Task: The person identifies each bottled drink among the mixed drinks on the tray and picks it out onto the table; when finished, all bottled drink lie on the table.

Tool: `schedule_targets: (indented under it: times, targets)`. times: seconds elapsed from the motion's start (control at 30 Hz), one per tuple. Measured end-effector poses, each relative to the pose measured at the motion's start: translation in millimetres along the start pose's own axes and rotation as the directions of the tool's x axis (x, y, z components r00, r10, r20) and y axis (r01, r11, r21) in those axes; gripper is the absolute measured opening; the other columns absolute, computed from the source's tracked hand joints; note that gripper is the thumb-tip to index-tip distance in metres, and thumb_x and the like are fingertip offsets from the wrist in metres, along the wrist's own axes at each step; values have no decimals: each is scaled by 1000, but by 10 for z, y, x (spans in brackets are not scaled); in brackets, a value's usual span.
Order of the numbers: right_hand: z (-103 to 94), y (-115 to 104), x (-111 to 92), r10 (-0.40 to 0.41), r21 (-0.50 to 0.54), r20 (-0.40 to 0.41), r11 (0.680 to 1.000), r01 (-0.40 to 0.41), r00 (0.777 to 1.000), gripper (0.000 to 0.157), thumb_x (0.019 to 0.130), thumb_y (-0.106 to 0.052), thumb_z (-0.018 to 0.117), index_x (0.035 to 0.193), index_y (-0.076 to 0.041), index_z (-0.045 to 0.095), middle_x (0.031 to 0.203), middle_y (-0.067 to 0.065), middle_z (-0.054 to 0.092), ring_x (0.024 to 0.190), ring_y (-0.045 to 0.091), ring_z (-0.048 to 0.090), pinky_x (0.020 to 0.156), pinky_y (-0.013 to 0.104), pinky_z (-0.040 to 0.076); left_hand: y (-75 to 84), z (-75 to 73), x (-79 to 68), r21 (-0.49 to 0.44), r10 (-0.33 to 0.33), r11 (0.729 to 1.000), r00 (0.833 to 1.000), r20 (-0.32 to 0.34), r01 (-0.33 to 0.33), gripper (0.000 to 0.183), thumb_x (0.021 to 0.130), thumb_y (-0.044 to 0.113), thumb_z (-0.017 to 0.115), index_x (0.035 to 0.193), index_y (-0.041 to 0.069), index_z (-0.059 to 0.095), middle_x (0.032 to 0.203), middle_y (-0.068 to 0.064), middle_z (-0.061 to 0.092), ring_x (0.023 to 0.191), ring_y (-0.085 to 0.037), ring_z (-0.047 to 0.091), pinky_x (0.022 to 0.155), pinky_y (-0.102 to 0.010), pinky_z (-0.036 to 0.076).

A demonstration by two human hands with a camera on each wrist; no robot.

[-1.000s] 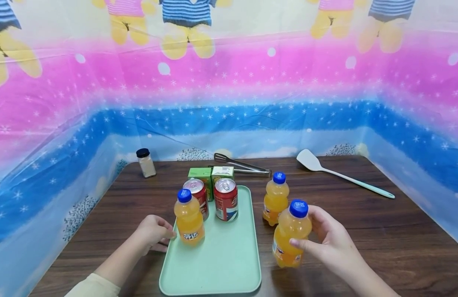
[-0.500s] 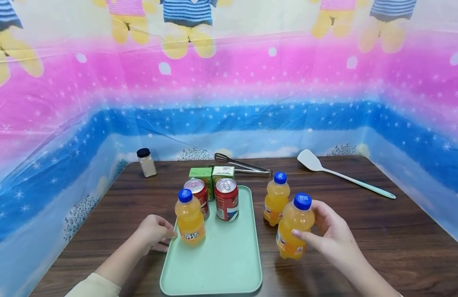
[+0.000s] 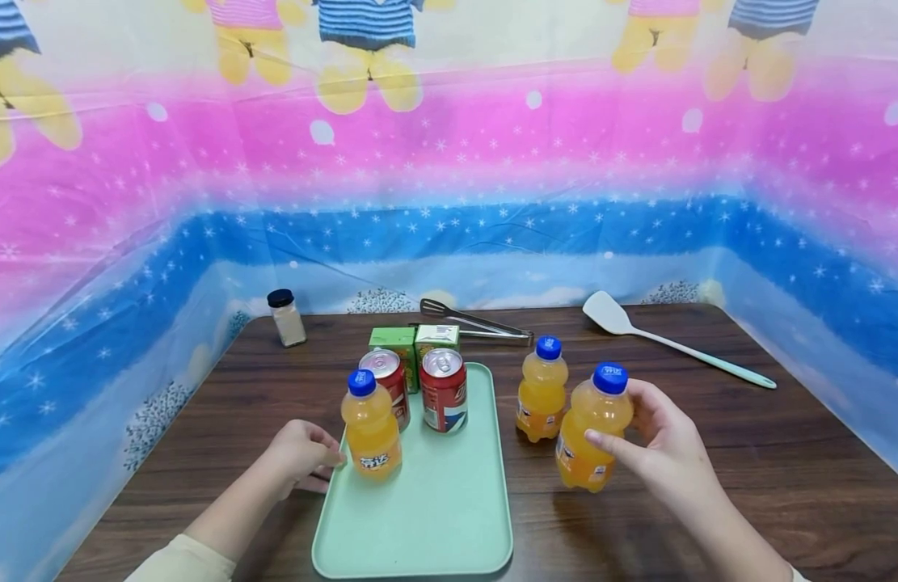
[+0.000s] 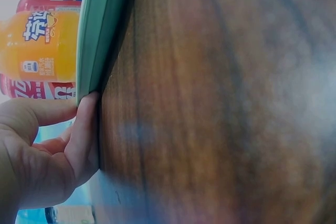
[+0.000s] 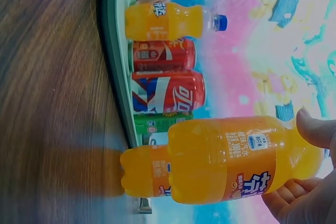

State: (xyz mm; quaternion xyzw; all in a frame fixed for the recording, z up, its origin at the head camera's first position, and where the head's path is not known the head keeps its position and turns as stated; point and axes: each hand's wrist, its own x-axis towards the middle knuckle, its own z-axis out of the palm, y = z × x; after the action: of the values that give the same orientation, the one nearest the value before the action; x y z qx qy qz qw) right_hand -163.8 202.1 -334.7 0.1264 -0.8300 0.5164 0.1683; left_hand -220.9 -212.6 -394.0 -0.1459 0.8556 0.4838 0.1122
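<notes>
My left hand point(image 3: 303, 457) pinches the left rim of a light green tray point(image 3: 449, 517), thumb on top and fingers under the edge in the left wrist view. On the tray stand an orange soda bottle point(image 3: 372, 432) with a blue cap, two red cola cans point(image 3: 444, 392) and, behind them, two green drink cartons point(image 3: 394, 339). My right hand point(image 3: 667, 444) grips a second orange soda bottle point(image 3: 594, 428) round its upper part, upright, its base raised over the table in the right wrist view point(image 5: 220, 161). A third orange soda bottle point(image 3: 541, 396) stands on the table just behind it.
Metal tongs point(image 3: 485, 325) lie at the back behind the cartons. A white spatula point(image 3: 667, 339) with a pale green handle lies at the back right. A small black-lidded jar point(image 3: 286, 319) stands at the back left of the brown wooden table point(image 3: 783, 469).
My right hand has moved the held soda bottle right and away from me, closer alongside the standing bottle. The left hand and tray have stayed put.
</notes>
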Motion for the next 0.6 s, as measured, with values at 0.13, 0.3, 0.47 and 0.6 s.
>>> schedule_targets:
  times: [0.13,0.3,0.47,0.6]
  targets:
    - [-15,20,22,27,-17,-23,999,-28,999,52,78,-13,77,123,-6,51,116,7,61,103,10,58,83,15,47,8,3,-5,-2,-1,1000,1000,-1,1,17,85,3,66,97,-6,59,87,-16,60,72,-25,61,59,-36,58]
    - [-26,50,50,39,-57,-49,997,-42,998,53,79,-16,76,124,-6,51,116,8,61,103,13,58,82,15,47,7,-4,-11,3,2,1000,1000,-3,-2,17,85,4,66,96,-6,60,87,-16,60,71,-25,61,59,-35,58]
    - [-42,101,82,26,-53,-61,998,-30,998,52,79,-15,76,124,-5,50,115,9,61,100,8,59,80,15,49,6,-9,-12,4,6,1000,1000,0,-6,17,84,5,67,96,-6,60,87,-16,60,71,-25,61,59,-35,58]
    - [-55,140,109,33,-53,-70,998,-37,997,54,79,-17,76,125,-6,50,115,9,61,99,8,59,79,14,48,9,-4,-15,-9,5,1000,1000,7,-5,17,85,4,66,96,-6,60,87,-16,60,71,-25,61,59,-36,58]
